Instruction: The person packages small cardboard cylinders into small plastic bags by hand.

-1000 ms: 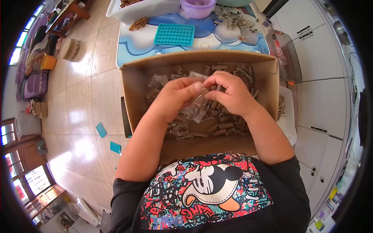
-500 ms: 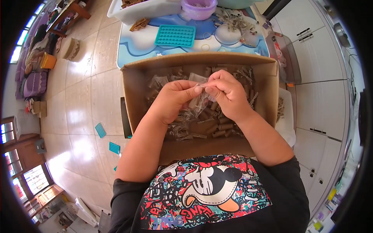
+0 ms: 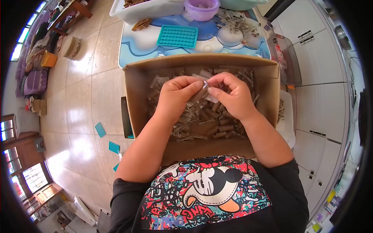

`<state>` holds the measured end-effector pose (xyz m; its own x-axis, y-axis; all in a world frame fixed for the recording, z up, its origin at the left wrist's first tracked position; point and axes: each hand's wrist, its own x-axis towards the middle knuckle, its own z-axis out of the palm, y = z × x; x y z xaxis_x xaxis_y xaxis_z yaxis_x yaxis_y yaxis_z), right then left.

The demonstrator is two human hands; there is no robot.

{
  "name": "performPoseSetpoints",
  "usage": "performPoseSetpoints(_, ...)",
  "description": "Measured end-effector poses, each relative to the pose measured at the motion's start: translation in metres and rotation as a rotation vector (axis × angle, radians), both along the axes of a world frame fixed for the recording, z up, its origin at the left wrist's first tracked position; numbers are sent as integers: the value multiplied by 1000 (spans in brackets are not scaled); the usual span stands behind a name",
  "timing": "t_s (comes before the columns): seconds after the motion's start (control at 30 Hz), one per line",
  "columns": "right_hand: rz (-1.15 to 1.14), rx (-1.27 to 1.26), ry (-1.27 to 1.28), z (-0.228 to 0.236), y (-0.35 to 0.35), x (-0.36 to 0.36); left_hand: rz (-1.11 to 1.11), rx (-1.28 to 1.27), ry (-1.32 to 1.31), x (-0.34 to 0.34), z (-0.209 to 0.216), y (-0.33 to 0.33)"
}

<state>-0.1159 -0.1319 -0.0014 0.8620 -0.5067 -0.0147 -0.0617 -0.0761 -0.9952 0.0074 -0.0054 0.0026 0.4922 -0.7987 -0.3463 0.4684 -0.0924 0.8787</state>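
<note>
Above an open cardboard box, my left hand and my right hand meet at their fingertips. Between thumb and forefinger my left hand pinches the top of a small clear plastic bag, where a whitish strip shows. My right hand grips the bag's other side with its thumb and forefinger; the exact contact is partly hidden. Below them, the box holds several brown cardboard-like tubes and many crinkled clear plastic packets.
Beyond the box, a cloud-patterned table carries a teal molded tray, a purple bowl, a white bin and a pile of small metallic pieces. Teal trays lie on the floor at left. White cabinets line the right.
My fingertips have shifted on the bag, and the right thumb and forefinger are spread a little wider. A whitish strip now shows at the left fingertips.
</note>
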Motion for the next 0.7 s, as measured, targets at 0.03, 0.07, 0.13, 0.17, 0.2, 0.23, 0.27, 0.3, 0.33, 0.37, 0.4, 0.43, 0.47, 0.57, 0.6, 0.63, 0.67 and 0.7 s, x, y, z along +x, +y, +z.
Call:
performPoseSetpoints(0.03,-37,62,18,0,0,-1,3,19,-61,0,-1,0)
performPoseSetpoints(0.07,-39,61,18,-2,-2,-1,5,38,-121,-1,-3,0)
performPoseSetpoints(0.13,-185,2,-56,-9,-8,2,8,15,-178,-4,-8,0)
performPoseSetpoints(0.17,-276,77,-113,-7,-7,5,13,-7,-235,-5,-9,-1)
performPoseSetpoints(0.2,-276,76,-114,-5,-9,6,14,-7,-235,-6,-9,-1)
performPoseSetpoints(0.23,-338,93,-184,-2,-10,6,25,-10,-178,-7,-8,-2)
performPoseSetpoints(0.27,-399,109,-254,-1,-11,6,36,-12,-121,-8,-7,-3)
performPoseSetpoints(0.3,-463,-91,-226,-5,-12,5,36,-14,-121,-10,-7,-5)
performPoseSetpoints(0.33,-462,-90,-227,-3,-11,4,75,-35,-86,-12,-7,-5)
performPoseSetpoints(0.37,-383,-459,-265,3,-9,4,114,-56,-50,-13,-7,-5)
performPoseSetpoints(0.4,-292,-825,-298,8,-7,4,115,-55,-51,-14,-5,-5)
performPoseSetpoints(0.43,-296,-790,-307,10,-1,8,91,-37,-95,-15,-2,-5)
performPoseSetpoints(0.47,-300,-791,-305,9,-1,9,67,-20,-138,-16,0,-5)
performPoseSetpoints(0.57,-247,-890,-324,5,-1,14,29,-39,-201,-21,-4,-4)
performPoseSetpoints(0.6,-248,-890,-325,3,-1,14,28,-39,-202,-22,-6,-4)
performPoseSetpoints(0.63,-244,-897,-303,0,-1,14,25,-51,-260,-23,-9,-5)
performPoseSetpoints(0.67,-240,-905,-280,-3,-2,14,22,-64,-319,-24,-9,-6)
performPoseSetpoints(0.7,-241,-906,-280,-5,-2,13,21,-64,-318,-25,-9,-6)
